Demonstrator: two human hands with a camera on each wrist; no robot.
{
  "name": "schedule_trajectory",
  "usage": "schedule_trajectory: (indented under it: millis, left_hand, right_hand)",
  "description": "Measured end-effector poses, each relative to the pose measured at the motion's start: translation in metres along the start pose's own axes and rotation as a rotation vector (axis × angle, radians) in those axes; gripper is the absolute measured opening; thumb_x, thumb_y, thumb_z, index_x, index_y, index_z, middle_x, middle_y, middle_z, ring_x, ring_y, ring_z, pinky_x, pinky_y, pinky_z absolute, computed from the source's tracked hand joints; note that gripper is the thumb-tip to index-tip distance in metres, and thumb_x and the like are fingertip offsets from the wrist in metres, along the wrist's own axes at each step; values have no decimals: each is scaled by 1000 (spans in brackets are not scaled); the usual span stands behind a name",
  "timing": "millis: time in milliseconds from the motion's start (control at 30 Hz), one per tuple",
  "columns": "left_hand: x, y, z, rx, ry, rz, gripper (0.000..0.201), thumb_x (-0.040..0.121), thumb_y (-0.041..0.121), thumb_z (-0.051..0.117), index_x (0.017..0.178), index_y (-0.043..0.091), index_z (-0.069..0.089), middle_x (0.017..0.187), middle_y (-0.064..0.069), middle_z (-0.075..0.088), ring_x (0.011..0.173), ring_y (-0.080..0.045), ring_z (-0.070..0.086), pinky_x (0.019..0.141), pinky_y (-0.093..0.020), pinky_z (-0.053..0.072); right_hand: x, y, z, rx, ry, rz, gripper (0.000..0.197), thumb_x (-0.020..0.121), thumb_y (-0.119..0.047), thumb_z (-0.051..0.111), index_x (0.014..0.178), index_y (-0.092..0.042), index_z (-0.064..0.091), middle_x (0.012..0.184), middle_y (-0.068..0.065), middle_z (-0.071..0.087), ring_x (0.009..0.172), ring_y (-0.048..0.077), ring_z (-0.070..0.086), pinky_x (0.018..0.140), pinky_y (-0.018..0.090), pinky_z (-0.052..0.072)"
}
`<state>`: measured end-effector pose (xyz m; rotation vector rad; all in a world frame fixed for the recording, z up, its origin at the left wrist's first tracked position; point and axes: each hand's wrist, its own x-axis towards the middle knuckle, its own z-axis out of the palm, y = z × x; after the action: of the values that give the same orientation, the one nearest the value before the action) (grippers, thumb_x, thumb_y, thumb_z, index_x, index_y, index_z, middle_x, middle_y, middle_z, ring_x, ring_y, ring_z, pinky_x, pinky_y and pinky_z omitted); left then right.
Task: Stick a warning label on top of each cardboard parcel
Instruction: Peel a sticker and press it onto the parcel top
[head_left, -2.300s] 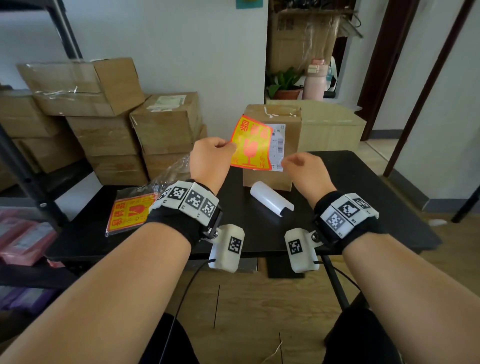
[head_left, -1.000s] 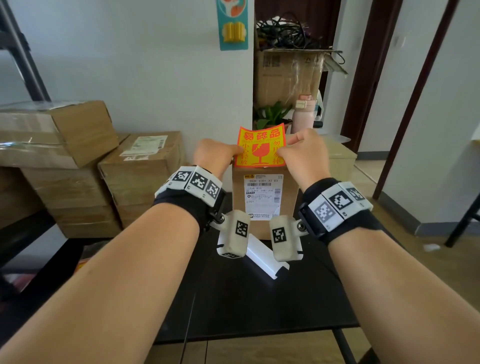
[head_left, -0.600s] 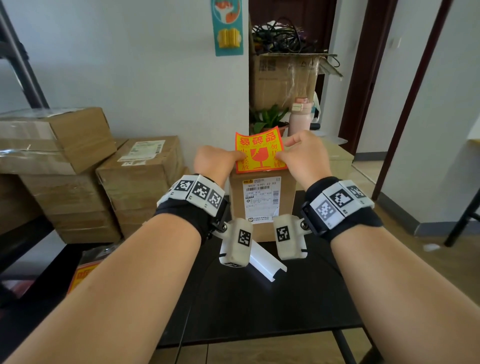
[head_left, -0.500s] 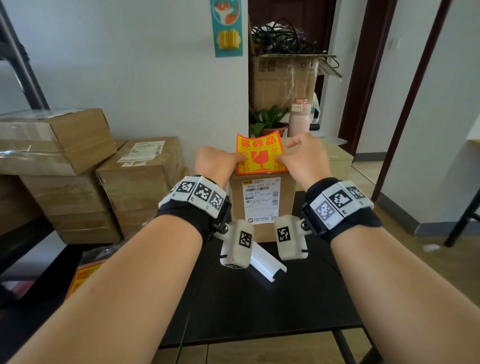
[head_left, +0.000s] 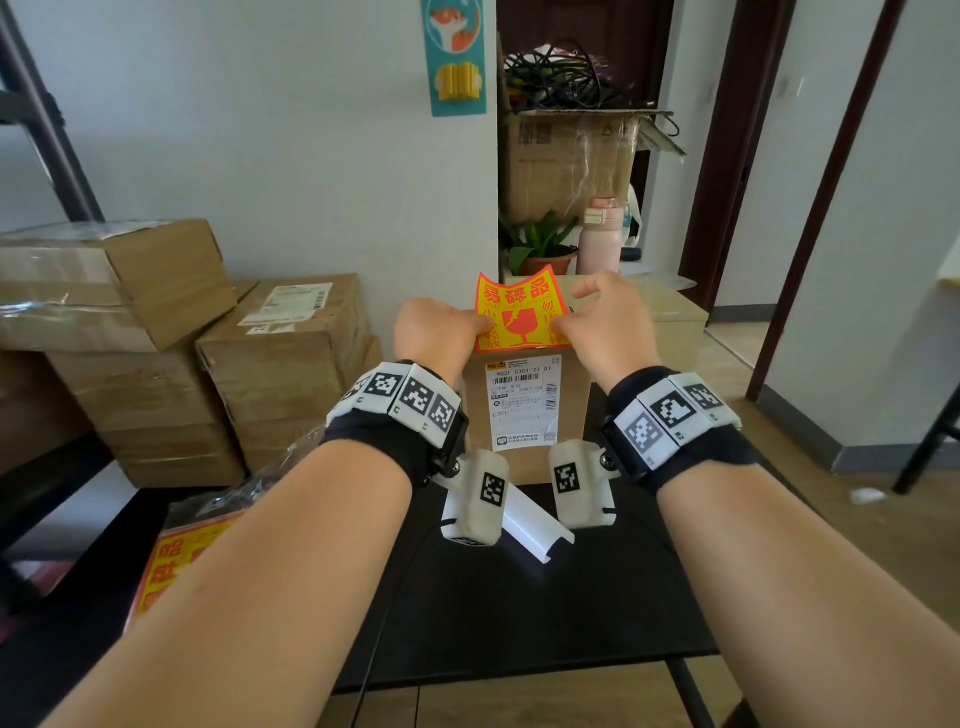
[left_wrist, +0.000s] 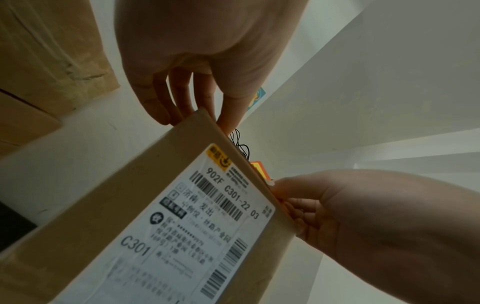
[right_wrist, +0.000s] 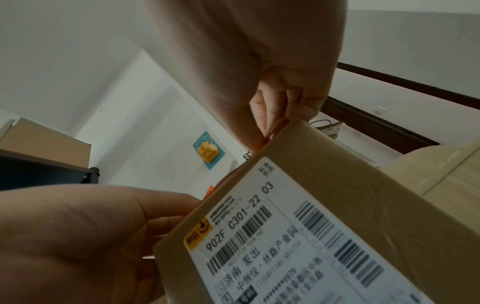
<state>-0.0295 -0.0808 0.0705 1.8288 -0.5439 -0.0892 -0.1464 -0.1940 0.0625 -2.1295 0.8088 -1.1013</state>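
An orange-and-yellow fragile warning label (head_left: 521, 312) is held over the upright cardboard parcel (head_left: 524, 457), which bears a white shipping label. My left hand (head_left: 470, 327) pinches the label's left edge and my right hand (head_left: 563, 325) pinches its right edge. The label's lower edge sits at the parcel's top front edge, and its upper part tilts up and curls. The left wrist view shows left-hand fingers (left_wrist: 182, 98) at the parcel's (left_wrist: 116, 226) top corner and a sliver of label (left_wrist: 259, 170). The right wrist view shows right-hand fingers (right_wrist: 270, 115) at the other corner of the parcel (right_wrist: 350, 195).
A white curled backing sheet (head_left: 524, 525) lies on the black table (head_left: 519, 623) before the parcel. A plastic bag of spare labels (head_left: 176, 566) lies at the table's left. Stacked cartons (head_left: 291, 353) fill the left. A pale wooden box (head_left: 672, 322), a plant and a pink bottle stand behind.
My right hand has joined the left on the label. Both hands have carried it from in front of the parcel to its top edge and lowered it slightly.
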Motion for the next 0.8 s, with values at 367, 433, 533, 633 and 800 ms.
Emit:
schedule_trajectory:
  millis: [367,433,533,633,800]
  left_hand:
    - [-11,-5,8,175,42,147,23,83,24,67,74,4,74,79,-12,73,76,-29,69,69,-40,58]
    - [-11,-7,12,197,58,170,22,83,26,65,69,11,72,83,-10,72,75,-26,68,69,-38,57]
    - [-13,-8,14,242,103,190,11,84,28,65,76,20,64,105,-5,64,76,-18,63,71,-32,54]
    - [-15,-11,12,161,145,225,40,84,20,69,120,20,49,113,3,37,68,-5,48,60,-15,40]
    - [-18,-10,9,188,121,275,34,89,16,64,120,21,50,117,0,38,71,0,46,71,-22,43]
  right_hand:
    - [-8,0,3,-33,-20,-50,30,90,-14,65,118,-17,53,100,1,65,88,16,62,73,29,49]
    - [-8,0,3,-44,-22,-62,29,91,-13,63,117,-17,53,97,0,63,87,15,61,72,28,48]
    - [-9,0,5,-60,-22,-78,26,91,-11,61,116,-17,54,92,-2,61,85,15,61,73,30,50]
    - [-9,3,8,-62,-6,-95,24,90,-12,62,113,-16,56,105,-1,57,93,15,57,79,30,50]
    - [-6,9,8,-18,-7,-46,25,89,-12,63,113,-19,57,110,-1,42,108,17,47,87,25,39]
